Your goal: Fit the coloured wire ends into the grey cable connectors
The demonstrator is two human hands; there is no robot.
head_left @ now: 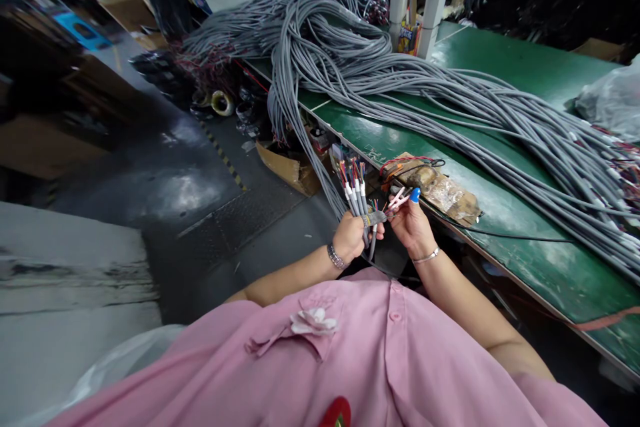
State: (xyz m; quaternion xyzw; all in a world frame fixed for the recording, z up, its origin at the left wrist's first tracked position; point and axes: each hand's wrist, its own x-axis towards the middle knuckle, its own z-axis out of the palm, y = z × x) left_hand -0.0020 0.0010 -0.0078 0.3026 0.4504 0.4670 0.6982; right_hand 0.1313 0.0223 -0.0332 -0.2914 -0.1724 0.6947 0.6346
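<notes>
My left hand (349, 237) is closed around a bundle of grey cables (356, 200). Their stripped ends point up and away from me, showing thin coloured wires (352, 168) above white bands. One cable end (376, 217) in this grip is bent towards the right, its fine wires reaching my other hand. My right hand (413, 227), with a blue cover (415, 195) on the thumb tip, pinches small white-and-pink pieces (398, 200) beside those wires. Their exact kind is too small to make out. Both hands are in front of my body, by the table's near edge.
A large heap of grey cables (340, 60) runs across the green table (530, 57) and hangs over its edge. A tape-wrapped cardboard piece (445, 190) lies near my right hand. Below are a cardboard box (285, 167) and a tape roll (222, 103). A clear plastic bag (613, 100) sits right.
</notes>
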